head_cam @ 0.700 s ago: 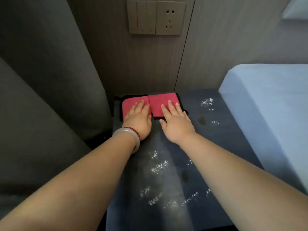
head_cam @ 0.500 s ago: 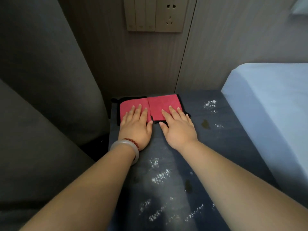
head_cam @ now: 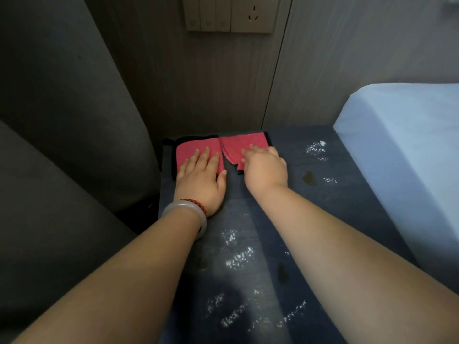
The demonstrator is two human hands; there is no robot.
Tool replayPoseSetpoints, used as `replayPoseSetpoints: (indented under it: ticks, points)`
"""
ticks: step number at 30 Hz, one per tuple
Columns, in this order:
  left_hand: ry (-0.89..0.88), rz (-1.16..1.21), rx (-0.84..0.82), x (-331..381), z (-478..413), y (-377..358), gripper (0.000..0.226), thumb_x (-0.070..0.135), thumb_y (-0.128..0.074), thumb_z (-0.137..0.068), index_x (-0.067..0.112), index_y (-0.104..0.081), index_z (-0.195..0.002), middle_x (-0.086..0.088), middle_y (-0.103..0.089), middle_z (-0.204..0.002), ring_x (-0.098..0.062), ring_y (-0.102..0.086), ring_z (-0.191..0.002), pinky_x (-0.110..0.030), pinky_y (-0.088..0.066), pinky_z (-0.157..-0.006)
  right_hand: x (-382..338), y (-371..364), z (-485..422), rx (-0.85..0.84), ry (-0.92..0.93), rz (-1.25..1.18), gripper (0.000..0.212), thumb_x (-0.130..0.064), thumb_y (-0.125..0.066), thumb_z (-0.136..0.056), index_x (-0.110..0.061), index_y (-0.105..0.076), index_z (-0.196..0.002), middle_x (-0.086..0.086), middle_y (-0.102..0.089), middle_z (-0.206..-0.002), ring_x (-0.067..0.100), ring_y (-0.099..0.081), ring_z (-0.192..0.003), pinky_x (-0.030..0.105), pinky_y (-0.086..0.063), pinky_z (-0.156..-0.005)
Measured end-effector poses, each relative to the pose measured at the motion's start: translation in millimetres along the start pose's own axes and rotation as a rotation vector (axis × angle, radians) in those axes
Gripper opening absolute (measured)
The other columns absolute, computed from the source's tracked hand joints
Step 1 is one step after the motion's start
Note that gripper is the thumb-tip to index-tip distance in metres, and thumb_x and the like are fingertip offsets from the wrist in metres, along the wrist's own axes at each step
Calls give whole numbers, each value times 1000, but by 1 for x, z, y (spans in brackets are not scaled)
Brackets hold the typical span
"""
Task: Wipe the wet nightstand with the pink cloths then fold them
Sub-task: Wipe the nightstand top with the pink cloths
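Where two pink cloths point(head_cam: 191, 152) are laid at the far left of the nightstand point(head_cam: 335, 207), one is pressed by the left hand point(head_cam: 201, 180) with spread fingers, and the other's near edge is pinched by the right hand point(head_cam: 265, 170).

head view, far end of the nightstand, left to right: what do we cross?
Grey cushion → left pink cloth → right pink cloth → patch of water droplets → pale blue bed. Left hand and right hand overlap the cloths, so they are left out.
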State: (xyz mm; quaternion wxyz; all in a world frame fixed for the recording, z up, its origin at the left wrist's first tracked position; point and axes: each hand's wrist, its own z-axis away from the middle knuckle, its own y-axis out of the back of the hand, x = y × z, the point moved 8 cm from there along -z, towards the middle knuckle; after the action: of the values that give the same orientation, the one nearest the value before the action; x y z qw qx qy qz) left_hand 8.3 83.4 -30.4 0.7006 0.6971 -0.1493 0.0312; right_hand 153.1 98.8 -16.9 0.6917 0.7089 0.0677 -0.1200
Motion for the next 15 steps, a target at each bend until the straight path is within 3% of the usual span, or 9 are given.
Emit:
replayPoseSetpoints:
  ticks: [5,8,10,12,13,15]
  points:
    - [-1,1,1,0,0,1,57,46,-25,-99,25,-22,-151,1,-14,-161,-21,-7,-147,-40,-4,-118,28,13,15,-45,-61,78,52,-1,-45,-88,-20,-54,-136,0,-47,-147,25,-39,-131,37,-39,-94]
    - [4,-9,13,1,1,1,57,47,-26,-98,25,-22,-151,1,-14,-161,-21,-7,-147,-39,-4,-117,31,27,26,84,-62,126,28,-19,-50,-90,-15,-61,-115,5,-63,-117,31,-49,-113,36,-32,-80]
    - [8,-6,8,2,0,2,57,47,-26,-98,25,-21,-151,2,-13,-161,-21,-6,-147,-39,-3,-117,27,24,19,96,-53,54,39,-36,-46,-95,-26,-53,-132,4,-53,-137,31,-40,-127,44,-31,-99]
    - [6,-12,2,3,1,2,57,47,-25,-99,25,-20,-151,1,-13,-161,-20,-6,-147,-39,-4,-118,21,5,10,-7,-47,8,49,-45,-38,-98,-41,-33,-147,-7,-24,-159,30,-15,-146,52,-7,-116]
    - [5,-14,0,3,0,2,58,48,-24,-99,25,-20,-151,1,-12,-161,-20,-6,-147,-39,-4,-118,18,-3,7,-36,-50,6,49,-45,-34,-100,-44,-29,-149,-11,-16,-162,29,-7,-148,52,1,-118]
    - [8,-14,-1,3,-1,2,58,48,-23,-98,26,-20,-151,1,-13,-161,-20,-6,-147,-39,-4,-118,16,-11,4,-31,-28,4,47,-38,-33,-102,-40,-31,-149,-12,-20,-160,27,-9,-149,45,-4,-119]
